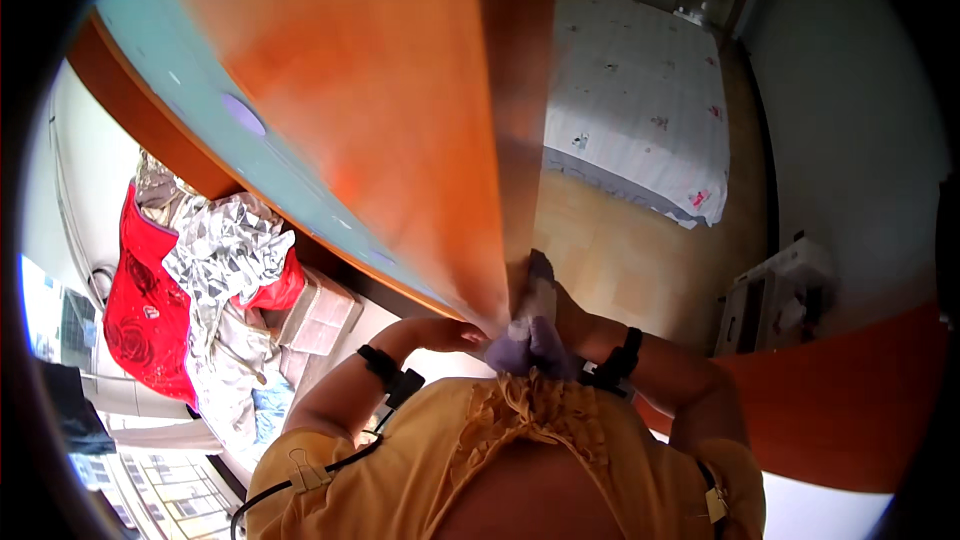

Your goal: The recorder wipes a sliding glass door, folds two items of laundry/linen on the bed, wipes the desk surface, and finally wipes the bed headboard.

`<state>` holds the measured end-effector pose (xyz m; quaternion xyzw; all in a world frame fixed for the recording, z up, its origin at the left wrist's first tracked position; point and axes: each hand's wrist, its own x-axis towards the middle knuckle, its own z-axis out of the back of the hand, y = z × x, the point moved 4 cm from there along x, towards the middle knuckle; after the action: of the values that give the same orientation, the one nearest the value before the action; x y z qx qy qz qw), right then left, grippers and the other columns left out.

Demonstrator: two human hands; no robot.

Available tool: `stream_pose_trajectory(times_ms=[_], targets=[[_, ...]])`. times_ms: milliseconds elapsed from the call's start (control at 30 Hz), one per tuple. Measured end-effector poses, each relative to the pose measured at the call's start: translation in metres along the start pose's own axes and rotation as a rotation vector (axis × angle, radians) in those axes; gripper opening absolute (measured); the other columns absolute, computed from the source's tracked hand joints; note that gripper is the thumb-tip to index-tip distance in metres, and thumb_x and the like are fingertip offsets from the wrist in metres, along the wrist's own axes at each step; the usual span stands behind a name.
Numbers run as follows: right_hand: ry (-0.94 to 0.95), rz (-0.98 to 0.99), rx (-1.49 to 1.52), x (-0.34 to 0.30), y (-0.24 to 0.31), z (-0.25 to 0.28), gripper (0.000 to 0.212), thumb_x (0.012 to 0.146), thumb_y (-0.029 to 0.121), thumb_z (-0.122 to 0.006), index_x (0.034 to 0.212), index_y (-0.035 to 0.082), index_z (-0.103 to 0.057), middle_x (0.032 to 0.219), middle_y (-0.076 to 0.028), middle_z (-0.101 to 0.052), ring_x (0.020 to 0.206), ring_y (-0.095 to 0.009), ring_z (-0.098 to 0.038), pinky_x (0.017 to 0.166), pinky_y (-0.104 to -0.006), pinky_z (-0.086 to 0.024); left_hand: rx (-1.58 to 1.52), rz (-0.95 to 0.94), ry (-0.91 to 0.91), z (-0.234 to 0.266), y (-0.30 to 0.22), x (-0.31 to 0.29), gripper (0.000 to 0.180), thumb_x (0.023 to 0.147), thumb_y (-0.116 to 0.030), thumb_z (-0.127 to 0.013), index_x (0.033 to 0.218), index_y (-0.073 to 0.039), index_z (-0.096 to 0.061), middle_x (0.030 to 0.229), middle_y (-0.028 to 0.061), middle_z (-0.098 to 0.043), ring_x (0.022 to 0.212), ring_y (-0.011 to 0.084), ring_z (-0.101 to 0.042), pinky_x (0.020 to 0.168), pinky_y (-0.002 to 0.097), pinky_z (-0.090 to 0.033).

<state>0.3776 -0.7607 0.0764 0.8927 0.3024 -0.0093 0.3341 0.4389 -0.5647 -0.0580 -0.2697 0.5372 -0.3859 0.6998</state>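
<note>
Bedroom, head view: pale floor [620,230], grey-white wall [840,140] at far right. Upper right, bed [635,90] in white floral covering, grey trim along its near edge. Lower right, low white cabinet [745,310] by the wall, plus a broad orange-brown surface [840,400], kind unclear.

Down the middle, tall orange wooden panel [400,90], smeared by blur, with a darker brown edge face [517,90] toward the bed side. Left of that, blue-green panel [190,50] with a purple oval, bordered by orange-brown frame [170,130].

Far left, red rose-print blanket [150,310] with a grey-and-white patterned cloth [230,250] partly over it; pinkish quilted-looking block [320,315] to the right. Window [165,490] at lower left.

At the lower end of the wooden panel, in front of the chest: purple-grey cloth [535,335], bunched, dark tip pointing up, against the panel's edge.

Left hand [465,335] just left of cloth, fingers bent inward; can't tell whether pinching cloth or only touching panel. Right hand [570,315] at right side of cloth, fingers mostly hidden behind it; can't tell how tightly closed. Black straps [380,365] on both wrists. Yellow ruffled top [400,460] below.
</note>
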Motion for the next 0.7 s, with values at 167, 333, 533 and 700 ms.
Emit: stream_pose_trajectory(times_ms=[167,333,533,700], targets=[[0.353,-0.145,-0.683,0.013,0.030,0.056,0.030,0.099,0.020,-0.045,0.125,0.006,-0.051,0.101,-0.005,-0.062,0.087,-0.011,-0.060,0.071,-0.0225,-0.047,-0.216,0.536,-0.178,-0.007,-0.073,-0.005,0.047,0.093,-0.032,-0.052,0.134,-0.008,-0.047,0.122,0.0079,-0.060,0.107,0.0196,-0.056,0.092,0.0333,-0.045],[0.594,-0.394,-0.246,0.059,0.047,0.055,0.036,0.098,0.013,-0.046,0.133,0.004,-0.042,0.101,-0.002,-0.057,0.091,-0.007,-0.055,0.075,-0.0188,-0.045,-0.337,0.405,-0.671,-0.004,-0.080,0.022,0.046,0.093,-0.032,-0.052,0.133,-0.008,-0.048,0.121,0.0079,-0.060,0.105,0.0198,-0.056,0.091,0.0334,-0.046],[0.979,0.359,-0.434,0.079,0.143,-0.072,0.036,0.097,0.012,-0.048,0.131,0.002,-0.042,0.120,-0.006,-0.054,0.109,-0.013,-0.053,0.096,-0.0259,-0.043,-0.424,0.371,-0.893,-0.009,-0.086,0.036,0.045,0.093,-0.031,-0.052,0.131,-0.008,-0.049,0.119,0.0079,-0.060,0.103,0.0202,-0.057,0.090,0.0334,-0.046],[1.178,0.468,-0.562,0.039,0.182,-0.196,0.057,0.085,0.033,-0.066,0.130,0.004,-0.045,0.127,-0.011,-0.051,0.119,-0.021,-0.049,0.106,-0.0370,-0.034,-0.488,0.397,-0.928,-0.029,-0.064,0.028,0.044,0.093,-0.031,-0.052,0.130,-0.008,-0.050,0.117,0.0079,-0.061,0.101,0.0204,-0.057,0.089,0.0335,-0.046]])
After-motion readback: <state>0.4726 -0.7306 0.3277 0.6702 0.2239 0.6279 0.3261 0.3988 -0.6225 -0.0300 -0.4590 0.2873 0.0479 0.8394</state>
